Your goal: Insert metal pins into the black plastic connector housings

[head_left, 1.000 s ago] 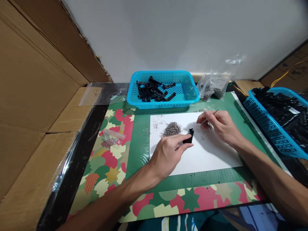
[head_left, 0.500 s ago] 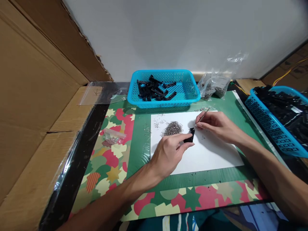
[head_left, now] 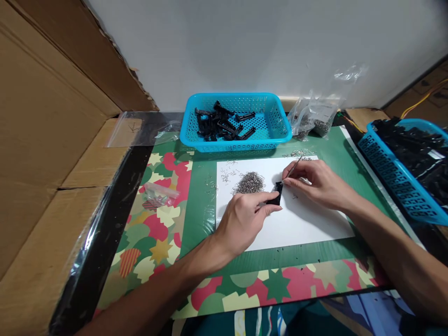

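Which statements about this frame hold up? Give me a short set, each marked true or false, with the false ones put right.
1. The left hand holds a black piece. True.
2. The right hand holds nothing. False: it grips a thin tool.
3. The metal heap lies on the white sheet. True.
4. The blue basket straight beyond the sheet contains white parts. False: they are black parts.
5. Clear bags sit to the right of that basket. True.
6. The heap is right of the held piece. False: it is to the left.

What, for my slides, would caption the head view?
Left hand holds a black part, right hand a thin tool.
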Demonstrator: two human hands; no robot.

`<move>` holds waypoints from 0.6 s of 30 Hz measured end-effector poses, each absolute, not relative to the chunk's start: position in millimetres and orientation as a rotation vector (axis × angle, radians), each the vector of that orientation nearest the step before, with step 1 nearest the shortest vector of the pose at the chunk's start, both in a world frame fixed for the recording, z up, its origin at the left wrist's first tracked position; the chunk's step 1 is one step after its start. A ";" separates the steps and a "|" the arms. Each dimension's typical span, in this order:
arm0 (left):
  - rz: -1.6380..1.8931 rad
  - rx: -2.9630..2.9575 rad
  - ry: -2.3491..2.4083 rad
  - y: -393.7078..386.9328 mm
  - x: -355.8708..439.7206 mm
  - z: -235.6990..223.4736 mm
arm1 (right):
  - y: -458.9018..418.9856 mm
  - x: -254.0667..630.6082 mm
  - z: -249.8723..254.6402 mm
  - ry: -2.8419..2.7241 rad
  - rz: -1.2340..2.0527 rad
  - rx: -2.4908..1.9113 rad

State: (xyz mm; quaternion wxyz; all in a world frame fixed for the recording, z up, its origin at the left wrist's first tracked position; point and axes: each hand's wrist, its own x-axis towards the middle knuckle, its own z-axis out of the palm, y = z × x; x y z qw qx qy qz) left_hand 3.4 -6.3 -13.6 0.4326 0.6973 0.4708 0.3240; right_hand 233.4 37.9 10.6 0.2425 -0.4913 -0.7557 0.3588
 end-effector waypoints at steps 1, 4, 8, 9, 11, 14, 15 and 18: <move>0.806 1.719 1.174 -6.2 3.4 -13.8 | 37.1 232.6 11.0 -2.061 0.974 -1.350; 0.801 1.675 1.168 -5.6 3.2 -13.9 | 35.7 230.8 11.7 -2.055 0.960 -1.363; 0.753 1.686 1.173 -5.1 3.3 -13.0 | 36.8 229.9 11.6 -2.086 0.929 -1.368; 0.749 1.692 1.180 -4.9 3.4 -12.8 | 37.3 229.7 11.5 -2.087 0.930 -1.369; 0.761 1.688 1.190 -4.7 3.8 -13.0 | 38.3 229.2 11.0 -2.072 0.940 -1.374; 0.798 1.671 1.185 -4.9 4.7 -14.7 | 38.5 228.3 9.9 -2.061 0.942 -1.379; 0.807 1.687 1.175 -5.2 5.0 -15.5 | 38.4 228.4 9.5 -2.059 0.950 -1.375; 0.836 1.775 1.156 -6.0 5.9 -16.7 | 39.2 230.7 9.0 -1.972 1.051 -1.349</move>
